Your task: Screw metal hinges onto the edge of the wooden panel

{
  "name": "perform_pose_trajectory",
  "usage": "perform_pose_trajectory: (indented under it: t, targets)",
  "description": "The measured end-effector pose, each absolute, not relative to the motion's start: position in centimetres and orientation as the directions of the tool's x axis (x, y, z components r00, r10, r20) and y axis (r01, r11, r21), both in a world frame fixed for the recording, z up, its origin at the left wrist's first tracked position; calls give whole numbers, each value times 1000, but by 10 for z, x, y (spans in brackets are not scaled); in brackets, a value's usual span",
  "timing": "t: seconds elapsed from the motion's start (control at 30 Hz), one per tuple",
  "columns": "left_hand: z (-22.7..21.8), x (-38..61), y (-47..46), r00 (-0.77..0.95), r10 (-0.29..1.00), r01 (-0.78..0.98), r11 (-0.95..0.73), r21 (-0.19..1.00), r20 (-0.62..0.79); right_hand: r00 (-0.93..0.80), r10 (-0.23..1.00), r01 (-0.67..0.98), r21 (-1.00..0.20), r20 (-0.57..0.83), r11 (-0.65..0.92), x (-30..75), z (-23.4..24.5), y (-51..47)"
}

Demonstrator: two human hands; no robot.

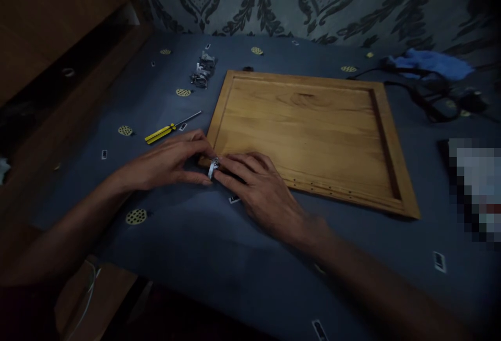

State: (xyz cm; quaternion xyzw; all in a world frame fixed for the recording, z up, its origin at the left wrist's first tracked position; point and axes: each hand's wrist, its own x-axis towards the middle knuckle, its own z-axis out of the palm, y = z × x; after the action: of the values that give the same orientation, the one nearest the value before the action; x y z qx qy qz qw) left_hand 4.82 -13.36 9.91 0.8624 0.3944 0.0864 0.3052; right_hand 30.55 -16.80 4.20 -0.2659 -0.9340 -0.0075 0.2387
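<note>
A small silvery metal cabinet hinge [213,167] is at the near left corner of a framed wooden cabinet door [305,127], which lies flat on the table. My left hand [172,159] comes in from the left, with thumb and index finger closed around the hinge. From the right, my right hand [262,189] has its fingertips pressed on the same hinge, its other fingers resting over the door's near edge. Fingers partly cover the hinge, so its exact fit against the wood is hidden. Beyond my left hand lies a yellow-handled screwdriver [172,128].
Several metal hinges [203,69] are piled behind the screwdriver. Small dark holes dot the door's near edge. At the back right are eyeglasses [434,101] and a blue cloth [432,64]. A blurred-out item [479,184] sits at right. The patterned tablecloth [176,247] meets a wallpapered wall.
</note>
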Motion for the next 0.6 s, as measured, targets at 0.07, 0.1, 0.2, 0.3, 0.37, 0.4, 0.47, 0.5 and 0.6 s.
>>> perform_pose_trajectory:
  t: [0.07,0.1,0.2,0.3,0.37,0.4,0.47,0.5,0.6]
  targets:
    - [98,47,-133,676,732,623,-506,596,-85,-750,500,503,-118,434,856,306,42,-168]
    - [98,47,-133,677,731,620,-506,599,-84,-751,501,499,-127,430,857,306,42,-168]
    - [99,47,-133,675,732,625,-501,599,-93,-751,509,487,-167,422,857,306,42,-168]
    - [101,48,-134,670,735,634,-496,594,-101,-753,506,477,-182,420,860,306,42,-168]
    - [101,48,-134,673,734,630,-503,592,-93,-753,504,477,-176,423,861,306,41,-168]
    - [100,49,-135,676,732,628,-507,591,-90,-752,505,481,-172,423,860,306,42,-168]
    - [99,48,-134,679,729,623,-516,588,-80,-748,507,489,-161,429,857,306,42,-168]
    - [99,48,-134,681,728,619,-519,589,-74,-746,505,491,-153,434,858,306,42,-168]
    - [98,47,-134,678,732,617,-516,594,-69,-749,507,500,-139,427,855,307,44,-169]
